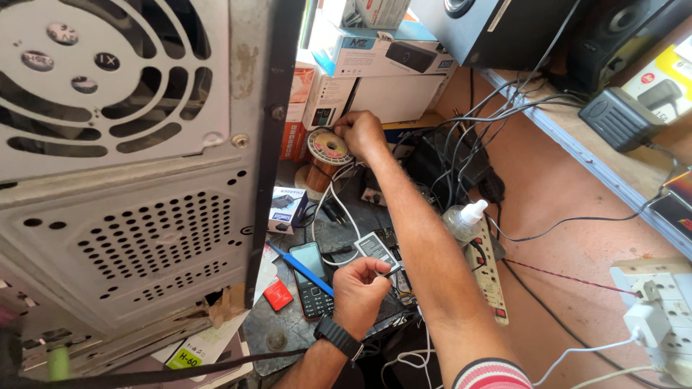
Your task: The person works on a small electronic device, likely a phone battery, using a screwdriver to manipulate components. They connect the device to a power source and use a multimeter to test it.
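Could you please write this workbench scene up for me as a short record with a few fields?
View: head camera looking down at a cluttered repair bench
Left hand: fist closed above a black keypad phone; what it pinches is too small to tell; black watch on the wrist
Right hand: stretched far forward, fingers closed beside a spool of copper wire
Near left: grey computer case, blue screwdriver
Right: white power strip, clear bottle, tangled black cables

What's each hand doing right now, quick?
Left hand: closed in a pinch, contents too small to tell.
Right hand: closed beside the copper wire spool, what it holds unclear.
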Demonstrator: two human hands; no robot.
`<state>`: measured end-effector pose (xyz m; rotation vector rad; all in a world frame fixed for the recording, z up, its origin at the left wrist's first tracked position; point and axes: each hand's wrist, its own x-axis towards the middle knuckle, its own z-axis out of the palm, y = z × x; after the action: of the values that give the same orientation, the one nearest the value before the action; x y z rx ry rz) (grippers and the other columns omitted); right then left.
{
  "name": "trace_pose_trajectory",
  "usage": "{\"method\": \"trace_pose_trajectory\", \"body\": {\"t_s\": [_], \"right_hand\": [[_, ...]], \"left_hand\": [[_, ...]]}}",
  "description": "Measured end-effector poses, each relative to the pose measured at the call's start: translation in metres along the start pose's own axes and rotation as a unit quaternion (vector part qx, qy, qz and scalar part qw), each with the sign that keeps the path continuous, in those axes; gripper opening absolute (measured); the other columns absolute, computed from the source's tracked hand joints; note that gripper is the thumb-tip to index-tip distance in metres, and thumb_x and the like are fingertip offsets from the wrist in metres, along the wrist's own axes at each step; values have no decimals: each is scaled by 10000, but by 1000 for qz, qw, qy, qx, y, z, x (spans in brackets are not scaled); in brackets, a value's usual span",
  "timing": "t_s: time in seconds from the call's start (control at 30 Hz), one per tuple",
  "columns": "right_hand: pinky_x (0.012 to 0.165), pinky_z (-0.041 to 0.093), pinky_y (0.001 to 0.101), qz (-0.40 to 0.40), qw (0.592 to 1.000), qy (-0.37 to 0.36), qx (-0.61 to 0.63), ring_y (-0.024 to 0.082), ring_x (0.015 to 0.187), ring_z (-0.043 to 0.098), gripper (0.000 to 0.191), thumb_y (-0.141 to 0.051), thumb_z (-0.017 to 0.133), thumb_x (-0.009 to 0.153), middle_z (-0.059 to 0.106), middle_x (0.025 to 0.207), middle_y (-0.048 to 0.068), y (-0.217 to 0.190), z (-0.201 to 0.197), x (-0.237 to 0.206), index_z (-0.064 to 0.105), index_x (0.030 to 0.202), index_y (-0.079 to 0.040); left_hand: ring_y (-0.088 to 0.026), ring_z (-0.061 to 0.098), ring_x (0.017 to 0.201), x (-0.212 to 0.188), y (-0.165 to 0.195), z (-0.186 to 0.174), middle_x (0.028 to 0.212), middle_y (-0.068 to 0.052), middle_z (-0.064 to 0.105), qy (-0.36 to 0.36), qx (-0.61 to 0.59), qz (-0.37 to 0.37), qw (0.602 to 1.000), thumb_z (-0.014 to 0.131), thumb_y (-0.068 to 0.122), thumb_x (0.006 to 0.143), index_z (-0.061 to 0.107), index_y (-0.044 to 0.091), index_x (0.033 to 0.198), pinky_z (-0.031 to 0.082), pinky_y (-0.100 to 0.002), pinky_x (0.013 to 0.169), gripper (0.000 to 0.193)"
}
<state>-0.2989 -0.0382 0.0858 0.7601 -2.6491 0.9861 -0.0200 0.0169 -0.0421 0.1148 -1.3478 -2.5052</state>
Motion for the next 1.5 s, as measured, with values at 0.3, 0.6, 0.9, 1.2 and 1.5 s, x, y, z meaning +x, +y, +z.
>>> {"method": "trace_pose_trajectory", "body": {"t_s": [0.3, 0.6, 0.9, 1.2, 1.5], "right_hand": [[797, 577, 376, -205, 975, 14, -88, 310, 877, 747, 151, -40, 725, 872, 760, 971, 189, 2, -6, -20, 789, 1009, -42], [656, 568, 275, 79, 955, -68, 278, 123, 747, 689, 117, -45, 703, 918, 761, 899, 62, 40, 4, -2, 745, 1007, 17], [623, 542, 263, 92, 962, -94, 241, 112, 705, 666, 94, -27, 697, 932, 755, 869, 62, 55, 6, -7, 753, 991, 21], [570, 623, 308, 165, 951, -144, 218, 177, 643, 729, 287, 63, 532, 876, 766, 817, 94, 44, -4, -24, 742, 1059, -7], [616, 597, 303, 66, 969, -74, 227, 160, 656, 707, 206, -28, 677, 895, 761, 840, 125, 22, -30, -67, 747, 1077, 36]], "left_hand": [[-8, 529, 586, 1, -2, -1, 720, 49, 652, 0, -9, 2, 1000, 687, -76, 777, 735, -7, 899, 405, -180, 522, 148], [-6, 536, 594, -1, -2, 2, 738, 44, 671, -5, -17, -2, 1000, 706, -79, 778, 727, -10, 897, 404, -181, 529, 140], [-4, 532, 588, -3, -2, 1, 737, 48, 664, -4, -14, 1, 1000, 708, -79, 785, 730, -9, 908, 399, -179, 518, 143], [-4, 536, 587, -7, 1, 3, 730, 47, 661, 7, -4, 5, 1000, 707, -77, 793, 728, -8, 903, 404, -177, 519, 131], [-5, 532, 572, -14, -6, 8, 704, 48, 649, 3, 35, 20, 999, 711, -50, 797, 729, -2, 905, 403, -177, 514, 119]]}}
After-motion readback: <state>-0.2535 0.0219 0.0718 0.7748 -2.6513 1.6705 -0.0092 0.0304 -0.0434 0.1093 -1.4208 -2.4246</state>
